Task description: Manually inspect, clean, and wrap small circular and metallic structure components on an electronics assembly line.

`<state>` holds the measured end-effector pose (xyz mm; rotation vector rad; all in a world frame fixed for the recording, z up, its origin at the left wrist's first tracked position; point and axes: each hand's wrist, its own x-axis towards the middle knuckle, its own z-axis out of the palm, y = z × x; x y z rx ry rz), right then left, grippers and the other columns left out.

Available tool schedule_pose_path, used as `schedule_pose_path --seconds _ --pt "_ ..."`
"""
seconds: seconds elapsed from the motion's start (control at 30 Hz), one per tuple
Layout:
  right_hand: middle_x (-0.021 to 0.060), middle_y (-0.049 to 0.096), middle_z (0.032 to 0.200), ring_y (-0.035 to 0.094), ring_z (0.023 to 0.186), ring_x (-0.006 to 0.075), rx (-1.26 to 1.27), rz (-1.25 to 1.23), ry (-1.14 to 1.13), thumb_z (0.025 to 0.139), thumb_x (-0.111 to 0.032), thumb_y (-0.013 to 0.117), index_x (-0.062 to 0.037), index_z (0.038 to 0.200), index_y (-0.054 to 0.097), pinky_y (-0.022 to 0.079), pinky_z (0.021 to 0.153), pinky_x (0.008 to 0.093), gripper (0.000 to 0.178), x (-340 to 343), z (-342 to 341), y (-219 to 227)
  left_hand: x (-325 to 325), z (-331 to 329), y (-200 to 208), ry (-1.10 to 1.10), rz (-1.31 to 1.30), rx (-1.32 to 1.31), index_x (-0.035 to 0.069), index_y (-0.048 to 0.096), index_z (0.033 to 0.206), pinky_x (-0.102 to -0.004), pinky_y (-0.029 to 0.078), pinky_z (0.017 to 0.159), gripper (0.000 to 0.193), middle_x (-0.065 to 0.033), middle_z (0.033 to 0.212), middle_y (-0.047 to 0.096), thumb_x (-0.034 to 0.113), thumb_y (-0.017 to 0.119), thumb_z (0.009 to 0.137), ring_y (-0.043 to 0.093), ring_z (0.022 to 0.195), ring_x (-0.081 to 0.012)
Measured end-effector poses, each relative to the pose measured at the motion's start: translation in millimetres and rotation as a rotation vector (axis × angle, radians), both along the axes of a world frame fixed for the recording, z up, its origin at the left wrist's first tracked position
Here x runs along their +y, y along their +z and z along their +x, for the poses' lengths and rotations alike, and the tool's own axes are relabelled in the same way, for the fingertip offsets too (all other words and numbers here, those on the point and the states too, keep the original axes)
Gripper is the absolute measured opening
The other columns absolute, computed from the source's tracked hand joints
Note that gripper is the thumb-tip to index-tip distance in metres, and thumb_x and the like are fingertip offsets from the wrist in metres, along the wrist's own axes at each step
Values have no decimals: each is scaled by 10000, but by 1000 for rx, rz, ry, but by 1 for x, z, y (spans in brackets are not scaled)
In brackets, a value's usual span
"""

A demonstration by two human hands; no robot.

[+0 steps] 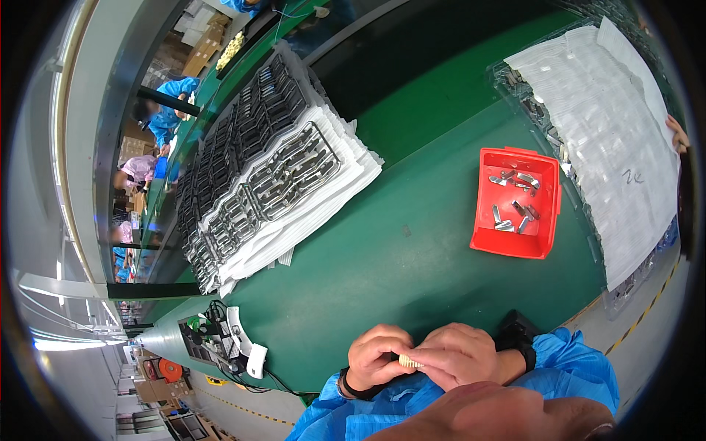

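Observation:
Near the front edge of the green table, my left hand (pixel 378 359) and my right hand (pixel 462 356) meet close to my body. Between their fingertips is a small cream-coloured ribbed piece (pixel 409 361); its exact kind cannot be made out. Fingers of both hands are closed on it, and part of it is hidden by them. Farther out to the right, a red plastic bin (pixel 507 243) holds several small shiny metal parts (pixel 524 178), apart from my hands.
At the left, a stack of black trays (pixel 246 121) and white liner sheets carries rows of dark metal-looking frames (pixel 294 173). White sheeting (pixel 588 110) covers clear trays at the right, with another hand (pixel 677 134) at its edge. A white device with cables (pixel 255 360) sits front left. Co-workers are beyond.

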<state>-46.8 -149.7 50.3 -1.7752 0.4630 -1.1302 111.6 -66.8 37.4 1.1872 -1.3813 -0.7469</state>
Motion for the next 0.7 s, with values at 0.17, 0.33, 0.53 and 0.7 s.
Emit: schedule_pose_path --seconds 0.17,0.33,0.53,0.7 --pt "42 637 733 634 641 184 -4 -15 33 674 -15 749 -69 927 682 508 553 273 267 -3 -4 -4 -1 -4 -5 7 7 126 -25 583 829 -295 460 538 317 -126 788 584 198 791 744 587 645 -211" --pt "77 582 764 587 631 221 -66 -20 76 718 -18 703 -38 1034 624 471 553 308 327 -7 -3 -6 0 -1 -7 -1 42 180 4 590 882 -308 493 623 308 -127 817 621 163 799 719 607 705 -218" --pt "92 615 827 605 678 257 12 2 37 713 -19 703 -52 1019 624 487 573 330 319 -8 0 -2 4 -8 -8 141 90 318 -26 585 920 -302 507 684 247 -136 867 643 41 752 751 629 766 -198" --pt "118 623 899 621 756 287 63 -39 -55 732 2 669 -40 974 630 512 631 352 249 -7 8 -5 6 -9 -11 186 175 415 -29 564 1020 -285 511 781 254 -98 977 608 -63 665 789 612 880 -165"
